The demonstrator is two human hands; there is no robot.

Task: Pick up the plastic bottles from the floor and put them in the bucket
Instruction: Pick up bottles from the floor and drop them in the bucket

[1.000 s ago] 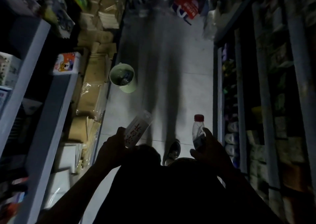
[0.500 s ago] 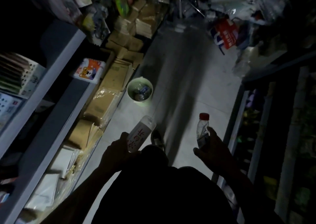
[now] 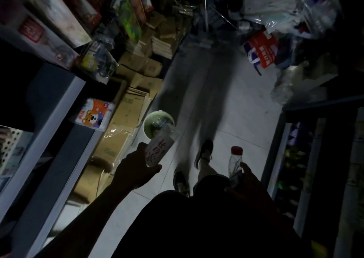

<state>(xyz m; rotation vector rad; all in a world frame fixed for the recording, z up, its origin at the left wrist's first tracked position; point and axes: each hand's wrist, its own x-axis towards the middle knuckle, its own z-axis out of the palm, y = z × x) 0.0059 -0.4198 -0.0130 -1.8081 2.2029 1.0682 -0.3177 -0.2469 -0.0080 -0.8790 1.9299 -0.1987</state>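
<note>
One bottle (image 3: 160, 124) (clear) lies inside bucket (image 3: 149, 133).

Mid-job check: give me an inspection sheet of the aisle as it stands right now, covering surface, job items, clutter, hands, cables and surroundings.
Surface: pale tiled floor, dim, crossed by long shadows.
Job's things: green bucket on the floor beside the boxes, something already inside; white-labelled bottle with red characters; clear red-capped bottle.
Clutter: flattened cardboard boxes along the left; red and blue bag and plastic bags at the far end.
Hands: left hand holds the labelled bottle toward the bucket; right hand holds the red-capped bottle upright.
Cables: nothing seen.
Surroundings: stocked shelves on both sides; tiger-print pack on the left shelf.
</note>
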